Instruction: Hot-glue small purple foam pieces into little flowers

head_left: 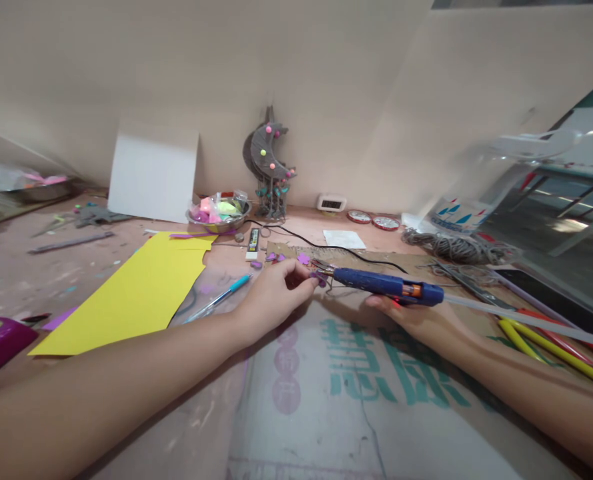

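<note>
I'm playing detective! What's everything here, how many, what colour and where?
Glue gun: 1, blue, centre
Held piece: 1, purple, centre
Cutouts: several, purple, centre
Sheet: 1, yellow, left
Pen: 1, blue, beside sheet
Board: 1, white, back
Metal dishes: 2, silver, back
Moon ornament: 1, grey, back
Clock: 1, white, back
Discs: 2, red rims, back
Slip: 1, white, back
Yarn: 1 bundle, grey, right
Phone: 1, black, right
Handles: several, red/yellow, right
Container: 1, clear, back right
Unclear object: 1, magenta, left
Left hand: 1, bare, centre
Right hand: 1, bare, right

Right hand (416,315) grips dark-blue plastic glue gun (371,283), metal nozzle (329,271) at small purple piece (321,278) pinched in left hand (279,293); flat yellow sheet (136,287) lies on pinkish desk (51,277).
</note>
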Action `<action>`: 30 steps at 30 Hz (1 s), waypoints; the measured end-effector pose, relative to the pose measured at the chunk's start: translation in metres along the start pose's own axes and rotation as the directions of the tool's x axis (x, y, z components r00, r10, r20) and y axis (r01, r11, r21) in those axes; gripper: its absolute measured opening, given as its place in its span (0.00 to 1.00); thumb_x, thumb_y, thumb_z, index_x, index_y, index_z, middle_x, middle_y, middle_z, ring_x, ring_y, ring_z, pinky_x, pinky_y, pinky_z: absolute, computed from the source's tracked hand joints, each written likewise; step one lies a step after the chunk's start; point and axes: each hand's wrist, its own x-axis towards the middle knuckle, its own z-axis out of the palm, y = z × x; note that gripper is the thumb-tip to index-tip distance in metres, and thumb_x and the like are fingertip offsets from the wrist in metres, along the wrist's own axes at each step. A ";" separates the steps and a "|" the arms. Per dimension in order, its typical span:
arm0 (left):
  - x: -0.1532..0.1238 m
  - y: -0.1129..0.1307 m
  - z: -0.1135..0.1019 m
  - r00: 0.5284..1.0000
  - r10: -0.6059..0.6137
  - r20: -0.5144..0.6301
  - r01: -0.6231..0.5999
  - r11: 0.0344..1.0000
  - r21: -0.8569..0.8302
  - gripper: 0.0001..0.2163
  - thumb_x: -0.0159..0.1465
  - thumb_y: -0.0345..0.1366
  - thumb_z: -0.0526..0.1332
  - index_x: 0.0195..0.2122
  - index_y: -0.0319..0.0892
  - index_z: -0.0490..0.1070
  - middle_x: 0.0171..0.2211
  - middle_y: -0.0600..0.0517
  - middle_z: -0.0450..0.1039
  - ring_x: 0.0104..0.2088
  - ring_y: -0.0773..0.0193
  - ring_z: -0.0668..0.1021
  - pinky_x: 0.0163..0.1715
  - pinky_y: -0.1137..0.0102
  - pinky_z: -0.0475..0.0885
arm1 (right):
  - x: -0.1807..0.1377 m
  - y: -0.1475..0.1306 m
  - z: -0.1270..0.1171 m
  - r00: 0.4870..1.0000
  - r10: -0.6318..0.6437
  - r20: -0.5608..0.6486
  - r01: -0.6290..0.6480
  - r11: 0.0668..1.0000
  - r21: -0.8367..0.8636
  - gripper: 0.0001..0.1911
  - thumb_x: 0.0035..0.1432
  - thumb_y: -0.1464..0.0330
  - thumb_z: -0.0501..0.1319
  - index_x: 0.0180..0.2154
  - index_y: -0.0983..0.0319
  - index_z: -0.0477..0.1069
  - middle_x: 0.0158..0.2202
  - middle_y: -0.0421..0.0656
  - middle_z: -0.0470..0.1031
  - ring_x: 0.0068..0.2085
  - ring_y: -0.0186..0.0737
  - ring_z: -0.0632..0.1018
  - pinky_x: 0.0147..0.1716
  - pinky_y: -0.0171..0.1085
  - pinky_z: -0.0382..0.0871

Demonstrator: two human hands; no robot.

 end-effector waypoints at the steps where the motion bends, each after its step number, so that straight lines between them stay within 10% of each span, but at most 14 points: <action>1: 0.000 0.000 0.000 1.000 0.004 0.002 -0.004 1.000 -0.002 0.06 0.59 0.38 0.57 0.29 0.41 0.67 0.27 0.55 0.71 0.27 0.69 0.71 0.29 0.74 0.64 | 0.000 -0.001 0.000 1.000 0.003 -0.008 -0.003 1.000 0.004 0.14 0.44 0.54 0.61 0.23 0.58 0.71 0.22 0.40 0.76 0.26 0.45 0.77 0.24 0.39 0.73; 30: 0.001 -0.003 0.001 1.000 -0.002 -0.018 0.002 0.999 -0.038 0.07 0.59 0.39 0.57 0.30 0.40 0.68 0.27 0.54 0.70 0.26 0.69 0.70 0.27 0.75 0.64 | 0.001 -0.005 -0.003 0.998 -0.007 -0.056 0.006 1.000 -0.017 0.11 0.41 0.55 0.61 0.21 0.55 0.66 0.20 0.40 0.74 0.25 0.46 0.76 0.21 0.39 0.71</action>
